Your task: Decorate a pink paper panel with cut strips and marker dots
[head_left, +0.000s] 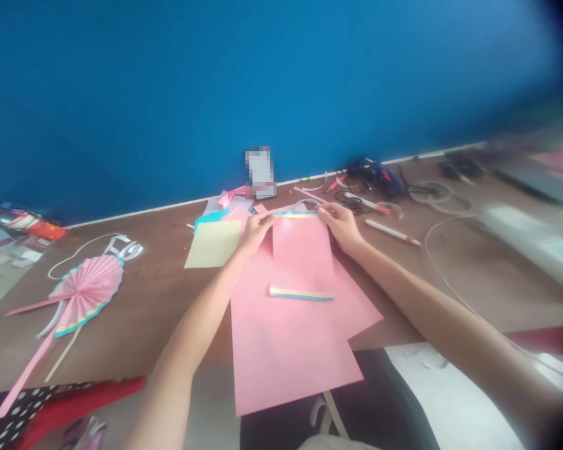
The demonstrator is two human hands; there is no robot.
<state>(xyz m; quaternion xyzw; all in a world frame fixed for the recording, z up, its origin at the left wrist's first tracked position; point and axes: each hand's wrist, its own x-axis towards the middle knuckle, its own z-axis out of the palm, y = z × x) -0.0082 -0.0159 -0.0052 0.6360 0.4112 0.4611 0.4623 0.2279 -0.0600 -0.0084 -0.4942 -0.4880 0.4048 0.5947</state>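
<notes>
A pink paper piece with yellow and blue strips along its far and near edges lies over larger pink sheets. My left hand pinches its far left corner, and my right hand pinches the far right corner. The fingers of both hands are closed on the striped edge. Beside my left hand is a pale yellow sheet, with blue paper behind it. A pleated pink fan with yellow and blue edging rests at the left of the table.
Against the blue wall stands a phone-like object, its face blurred. Pens, cables and a dark blue tool lie at the right. A white power strip is farther right. The brown table's near edge passes under the pink sheets.
</notes>
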